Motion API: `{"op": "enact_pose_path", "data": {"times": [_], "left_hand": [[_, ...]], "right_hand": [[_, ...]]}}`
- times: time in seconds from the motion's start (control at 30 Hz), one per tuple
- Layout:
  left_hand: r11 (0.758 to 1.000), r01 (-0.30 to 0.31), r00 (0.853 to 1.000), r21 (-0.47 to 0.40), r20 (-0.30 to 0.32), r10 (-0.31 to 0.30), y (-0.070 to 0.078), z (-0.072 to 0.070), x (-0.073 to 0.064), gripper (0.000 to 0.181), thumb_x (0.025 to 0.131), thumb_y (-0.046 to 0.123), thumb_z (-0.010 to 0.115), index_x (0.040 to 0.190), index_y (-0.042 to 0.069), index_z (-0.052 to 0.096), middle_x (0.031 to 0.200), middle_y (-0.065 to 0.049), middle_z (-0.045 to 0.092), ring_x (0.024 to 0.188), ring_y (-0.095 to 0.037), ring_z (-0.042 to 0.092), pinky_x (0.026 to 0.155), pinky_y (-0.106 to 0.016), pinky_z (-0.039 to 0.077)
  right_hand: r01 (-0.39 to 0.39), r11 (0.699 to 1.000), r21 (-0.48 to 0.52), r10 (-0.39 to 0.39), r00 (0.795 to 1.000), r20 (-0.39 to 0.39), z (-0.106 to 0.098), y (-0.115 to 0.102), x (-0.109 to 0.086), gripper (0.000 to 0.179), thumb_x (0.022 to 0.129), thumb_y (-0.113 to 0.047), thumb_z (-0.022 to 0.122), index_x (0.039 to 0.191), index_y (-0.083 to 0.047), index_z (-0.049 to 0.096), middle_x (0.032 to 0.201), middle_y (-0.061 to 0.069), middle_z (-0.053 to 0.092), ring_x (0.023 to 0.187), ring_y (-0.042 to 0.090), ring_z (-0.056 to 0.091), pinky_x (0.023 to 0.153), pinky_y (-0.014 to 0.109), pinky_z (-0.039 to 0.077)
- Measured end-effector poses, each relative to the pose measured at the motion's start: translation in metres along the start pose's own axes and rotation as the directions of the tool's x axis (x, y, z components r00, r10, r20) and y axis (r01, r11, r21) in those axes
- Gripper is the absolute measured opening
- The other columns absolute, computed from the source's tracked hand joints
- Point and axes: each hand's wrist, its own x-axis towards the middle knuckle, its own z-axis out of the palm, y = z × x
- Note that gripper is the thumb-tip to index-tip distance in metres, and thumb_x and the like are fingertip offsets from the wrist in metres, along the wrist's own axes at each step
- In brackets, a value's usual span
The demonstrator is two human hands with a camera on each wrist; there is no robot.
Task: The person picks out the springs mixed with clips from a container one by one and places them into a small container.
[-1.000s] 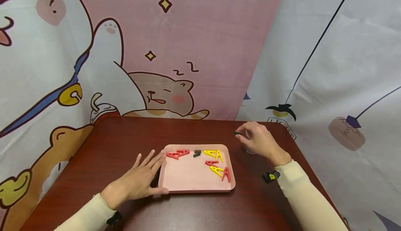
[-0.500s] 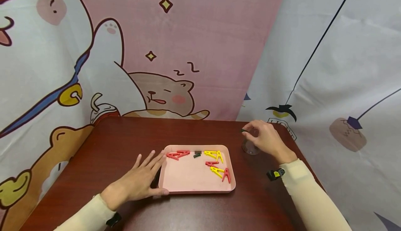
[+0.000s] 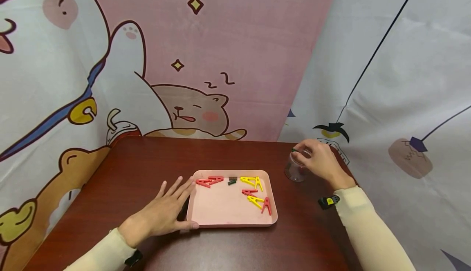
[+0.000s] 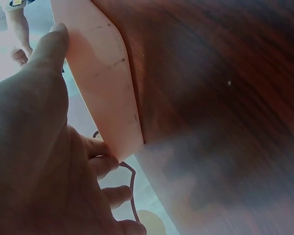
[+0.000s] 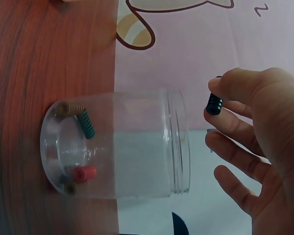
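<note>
The right hand (image 3: 320,160) pinches a small dark spring (image 5: 214,104) between thumb and forefinger, just above the open mouth of a clear jar (image 5: 117,144) on the table (image 3: 147,156) — a few springs already lie at its bottom. The left hand (image 3: 162,213) rests flat (fingers spread) against the pink tray (image 3: 228,220) holding clothespin halves (image 3: 254,191).
</note>
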Motion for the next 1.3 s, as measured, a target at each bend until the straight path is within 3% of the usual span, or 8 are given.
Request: {"op": "enact_pose_path", "data": {"times": [0.17, 0.37, 0.6, 0.7, 0.97, 1.2, 1.3], "left_hand": [[1.0, 0.002, 1.0, -0.005, 0.008, -0.002, 0.0, 0.0, 0.0, 0.126, 0.096, 0.089, 0.073, 0.183, 0.005, 0.035, 0.194, -0.015, 0.029, 0.18, -0.053, 0.025, 0.135, -0.091, 0.02], [1.0, 0.001, 1.0, -0.007, 0.008, -0.001, -0.001, 0.001, 0.0, 0.127, 0.096, 0.09, 0.072, 0.183, 0.005, 0.035, 0.195, -0.014, 0.029, 0.18, -0.053, 0.024, 0.135, -0.091, 0.02], [1.0, -0.006, 1.0, -0.003, -0.003, 0.006, -0.001, 0.001, 0.0, 0.126, 0.096, 0.089, 0.073, 0.182, 0.004, 0.037, 0.194, -0.015, 0.031, 0.179, -0.053, 0.026, 0.134, -0.091, 0.021], [1.0, -0.005, 1.0, -0.002, -0.004, 0.005, -0.002, 0.001, 0.0, 0.125, 0.096, 0.087, 0.074, 0.182, 0.004, 0.037, 0.193, -0.016, 0.032, 0.18, -0.054, 0.026, 0.135, -0.091, 0.021], [1.0, -0.01, 1.0, -0.001, -0.008, 0.01, -0.001, 0.0, 0.0, 0.124, 0.096, 0.086, 0.075, 0.181, 0.003, 0.038, 0.193, -0.016, 0.032, 0.179, -0.054, 0.027, 0.134, -0.091, 0.021], [1.0, -0.008, 1.0, -0.008, -0.002, 0.008, -0.001, 0.001, 0.0, 0.125, 0.096, 0.087, 0.075, 0.182, 0.004, 0.037, 0.193, -0.016, 0.032, 0.179, -0.055, 0.027, 0.134, -0.091, 0.021], [1.0, -0.004, 1.0, -0.001, 0.0, 0.004, -0.001, 0.001, 0.001, 0.125, 0.096, 0.087, 0.074, 0.182, 0.004, 0.037, 0.194, -0.015, 0.031, 0.179, -0.054, 0.027, 0.134, -0.091, 0.021]], "right_hand": [[-0.015, 1.0, -0.008, 0.015, 1.0, -0.002, 0.0, 0.007, -0.001, 0.016, 0.099, -0.01, 0.093, 0.114, -0.008, 0.087, 0.114, 0.013, 0.087, 0.103, 0.038, 0.081, 0.088, 0.06, 0.065], [-0.054, 0.998, -0.011, 0.055, 0.998, 0.016, -0.001, 0.013, -0.004, 0.016, 0.101, -0.011, 0.092, 0.116, -0.009, 0.087, 0.113, 0.014, 0.086, 0.094, 0.037, 0.073, 0.081, 0.047, 0.057], [-0.074, 0.997, -0.023, 0.074, 0.997, 0.016, -0.001, 0.021, -0.007, 0.013, 0.103, -0.016, 0.092, 0.114, -0.013, 0.087, 0.105, 0.008, 0.085, 0.084, 0.025, 0.061, 0.075, 0.037, 0.047], [-0.076, 0.997, -0.028, 0.076, 0.997, 0.011, 0.0, 0.023, -0.007, 0.012, 0.103, -0.018, 0.092, 0.113, -0.014, 0.087, 0.103, 0.007, 0.084, 0.083, 0.022, 0.059, 0.075, 0.038, 0.047], [-0.084, 0.996, -0.04, 0.084, 0.996, 0.004, 0.001, 0.027, -0.008, 0.013, 0.101, -0.018, 0.093, 0.112, -0.012, 0.09, 0.111, 0.011, 0.087, 0.098, 0.031, 0.067, 0.085, 0.049, 0.051], [-0.097, 0.994, -0.047, 0.098, 0.995, 0.016, 0.002, 0.026, -0.009, 0.013, 0.101, -0.021, 0.093, 0.112, -0.015, 0.091, 0.103, 0.009, 0.085, 0.091, 0.026, 0.059, 0.08, 0.043, 0.044], [-0.112, 0.993, -0.042, 0.113, 0.993, 0.021, 0.002, 0.025, -0.01, 0.016, 0.102, -0.022, 0.093, 0.115, -0.014, 0.09, 0.106, 0.011, 0.085, 0.094, 0.029, 0.06, 0.08, 0.047, 0.047]]}}
